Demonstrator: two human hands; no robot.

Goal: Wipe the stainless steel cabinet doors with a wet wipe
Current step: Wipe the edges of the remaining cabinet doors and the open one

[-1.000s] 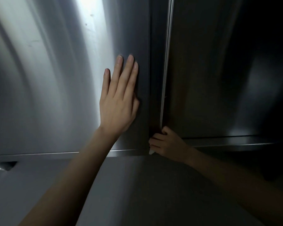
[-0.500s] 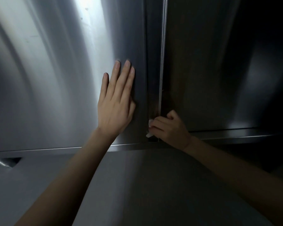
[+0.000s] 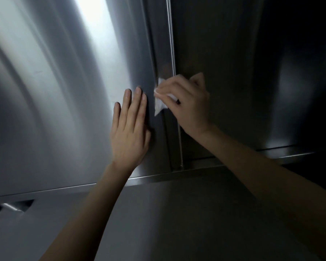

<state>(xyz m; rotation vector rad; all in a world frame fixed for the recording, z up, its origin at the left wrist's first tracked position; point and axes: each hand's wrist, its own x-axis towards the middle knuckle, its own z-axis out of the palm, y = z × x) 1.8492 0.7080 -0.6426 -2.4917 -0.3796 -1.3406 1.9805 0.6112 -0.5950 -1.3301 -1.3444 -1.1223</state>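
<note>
Two stainless steel cabinet doors fill the view: a bright left door (image 3: 55, 91) and a dark right door (image 3: 243, 72), meeting at a vertical seam (image 3: 172, 53). My left hand (image 3: 129, 129) lies flat on the left door near its right edge, fingers straight and pointing up. My right hand (image 3: 186, 102) pinches a small white wet wipe (image 3: 159, 104) and holds it against the strip at the seam, just right of my left fingertips. Most of the wipe is hidden under the fingers.
A steel ledge (image 3: 158, 178) runs under the doors' bottom edges. Below it is a plain steel panel (image 3: 158, 223). A dark recessed opening (image 3: 9, 206) shows at the lower left. The far right side is in deep shadow.
My right hand has slid the wipe upward along the seam from the doors' bottom corner. My left hand has stayed flat on the left door while the view shifted upward.
</note>
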